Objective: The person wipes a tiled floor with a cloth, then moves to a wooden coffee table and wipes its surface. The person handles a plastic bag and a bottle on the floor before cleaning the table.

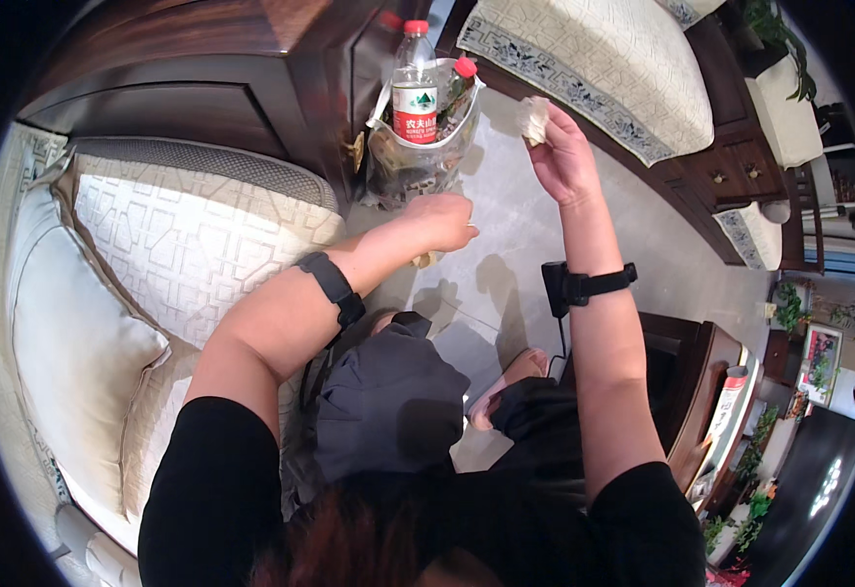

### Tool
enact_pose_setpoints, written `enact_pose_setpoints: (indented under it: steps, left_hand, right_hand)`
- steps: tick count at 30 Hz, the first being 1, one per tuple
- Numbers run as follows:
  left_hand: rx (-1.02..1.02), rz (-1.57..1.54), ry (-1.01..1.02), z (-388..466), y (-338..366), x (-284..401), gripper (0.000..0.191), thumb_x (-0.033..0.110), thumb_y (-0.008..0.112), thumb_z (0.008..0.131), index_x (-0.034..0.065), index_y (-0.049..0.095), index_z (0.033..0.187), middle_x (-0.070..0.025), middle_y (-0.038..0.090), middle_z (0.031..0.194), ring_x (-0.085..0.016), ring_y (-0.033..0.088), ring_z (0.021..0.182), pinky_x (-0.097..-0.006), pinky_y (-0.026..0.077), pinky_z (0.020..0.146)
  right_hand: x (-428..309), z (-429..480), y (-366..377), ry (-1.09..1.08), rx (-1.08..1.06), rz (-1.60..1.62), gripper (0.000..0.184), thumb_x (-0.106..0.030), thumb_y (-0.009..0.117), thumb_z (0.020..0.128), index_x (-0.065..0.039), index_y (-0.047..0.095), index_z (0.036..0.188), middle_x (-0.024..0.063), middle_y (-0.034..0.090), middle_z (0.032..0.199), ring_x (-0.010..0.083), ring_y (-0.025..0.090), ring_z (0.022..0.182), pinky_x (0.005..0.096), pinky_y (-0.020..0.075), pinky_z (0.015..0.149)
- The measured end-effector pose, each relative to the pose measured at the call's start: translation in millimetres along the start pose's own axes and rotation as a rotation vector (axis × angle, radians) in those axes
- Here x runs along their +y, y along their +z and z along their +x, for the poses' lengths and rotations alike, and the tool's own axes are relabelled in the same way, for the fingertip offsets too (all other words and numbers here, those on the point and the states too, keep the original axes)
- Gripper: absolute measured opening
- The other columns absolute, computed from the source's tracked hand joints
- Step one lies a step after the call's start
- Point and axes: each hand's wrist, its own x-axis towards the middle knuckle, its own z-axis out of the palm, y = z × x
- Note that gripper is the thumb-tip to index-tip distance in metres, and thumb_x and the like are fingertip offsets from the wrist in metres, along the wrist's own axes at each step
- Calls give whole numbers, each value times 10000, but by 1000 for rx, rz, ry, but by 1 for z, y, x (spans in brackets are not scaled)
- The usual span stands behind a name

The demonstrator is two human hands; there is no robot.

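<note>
My right hand (564, 158) is raised over the floor, pinching a crumpled whitish wrapper or tissue (534, 119) between thumb and fingers. Lower and to the left, my left hand (438, 220) is curled with its back towards me. A pale yellowish scrap (424, 260) shows just below it; most of what it grips is hidden by the fingers. Beyond the left hand stands a clear plastic bag (427, 167) with a white rim, filled with mixed refuse. An upright plastic water bottle (416, 110) with a red cap sticks out of it, and a second red cap (465, 67) shows beside it.
A dark wooden cabinet (273, 81) borders the bag on the left. A cushioned sofa seat (200, 220) with a pillow (83, 315) lies at my left. Another wooden seat with a patterned cover (596, 66) stands opposite. A dark wooden table (691, 396) is at my right, beside the tiled floor (530, 220).
</note>
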Motion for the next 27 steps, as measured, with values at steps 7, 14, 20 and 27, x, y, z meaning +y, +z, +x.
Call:
enact_pose_setpoints:
  steps: [7,14,20,27]
  left_hand:
    - [366,-171,-123,-19,-75,12,353,379,600,845,44,660,940,-180,661,964,-351,633,920,-452,499,798]
    - [780,-261,-331,-14,-94,-7,410,340,604,842,-1,596,1068,-223,642,1024,-357,618,991,-447,490,834]
    - [586,-310,-365,-1,-97,-27,294,227,551,859,-6,659,1004,-210,647,1054,-361,623,1004,-440,498,844]
    - [498,-142,-374,-5,-89,-26,277,135,524,841,-29,660,1019,-216,666,1024,-332,654,983,-396,521,830]
  right_hand:
    - [10,45,47,-151,-60,-898,398,-5,666,772,14,607,1166,87,677,1003,143,623,799,278,515,764]
    - [35,56,56,-267,-31,-1116,375,-66,732,723,-5,656,1085,78,697,893,119,624,728,271,512,700]
    - [46,56,61,-232,133,-1092,173,-122,743,744,-10,717,873,86,700,775,120,641,682,276,517,688]
    - [46,77,49,47,504,-929,105,-28,633,836,45,651,910,77,664,795,125,605,608,243,531,526]
